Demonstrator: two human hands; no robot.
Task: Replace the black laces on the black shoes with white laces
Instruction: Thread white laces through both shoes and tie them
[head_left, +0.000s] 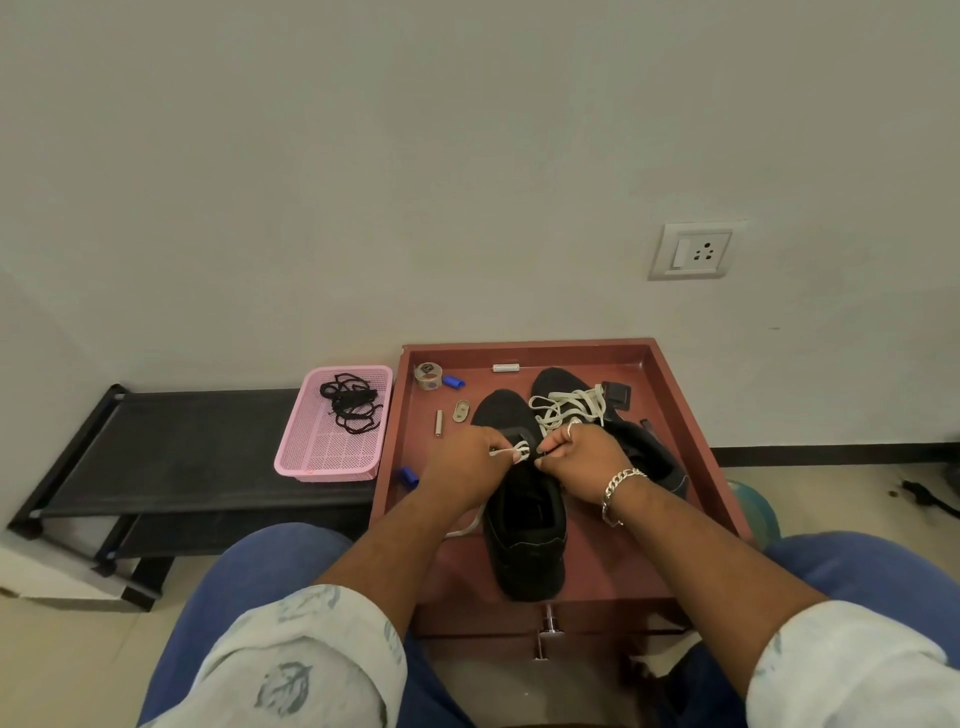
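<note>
While both hands work over the near shoe, the scene reads as follows, largest thing first:

Tabletop: a red-brown tray-like tabletop (691, 410) with a raised rim carries both shoes and some small bits; it stands against the wall, between the person's knees.

Rack: a low black rack (197, 452) to the left holds a pink basket (311, 457); the removed black laces (350, 402) lie tangled in its far end.

Near shoe: the near black shoe (524, 540) lies heel toward the person, toe away; it looks light, soft-sided, likely to slide if tugged.

Far shoe: the far black shoe (639, 452) sits just beside it on the right, already threaded with a white lace (569, 408) whose loose ends pile on its top.

Left hand: the left hand (462, 467) is curled, pinching the near shoe's white lace (511, 451) near the upper eyelets; a free tail trails down by the left wrist.

Right hand: the right hand (582, 457), wearing a ring and a chain bracelet, is curled too, pinching the other side of that lace; whether it also steadies the shoe I cannot tell.

Handling: the lace is limp, flat, light; best taken close to its stiff tip for threading, with the shoe steadied at the eyelet row; I judge the task near its end.
</note>
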